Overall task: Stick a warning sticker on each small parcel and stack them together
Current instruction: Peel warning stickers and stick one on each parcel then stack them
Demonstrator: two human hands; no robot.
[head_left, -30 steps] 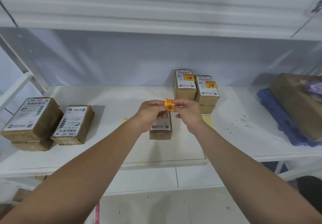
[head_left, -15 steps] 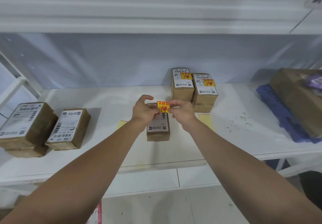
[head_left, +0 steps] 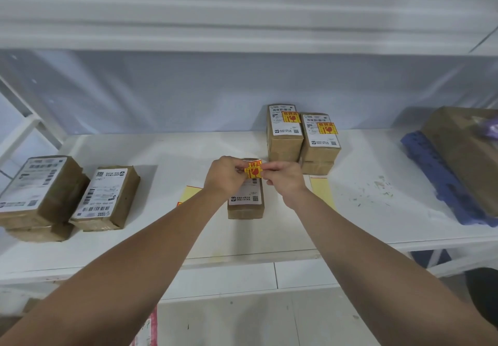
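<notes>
A yellow and red warning sticker (head_left: 253,169) is pinched at its left edge by my left hand (head_left: 225,175) and at its right edge by my right hand (head_left: 283,178). It hangs just over the far end of a small brown parcel (head_left: 245,202) lying flat in the middle of the white shelf (head_left: 188,154). Two stacks of parcels with stickers stand behind: one (head_left: 284,133) and another (head_left: 319,141). At the left lie parcels without stickers, a stack (head_left: 40,189) and a single one (head_left: 106,197).
Yellow sticker backing sheets lie beside the parcel, one at the left (head_left: 190,195) and one at the right (head_left: 320,190). A large brown package (head_left: 466,154) rests on blue padding (head_left: 436,181) at the right. An upper shelf hangs overhead.
Both hands have lowered the sticker from above the parcel down toward its far end, and the sticker has turned flat with its face up.
</notes>
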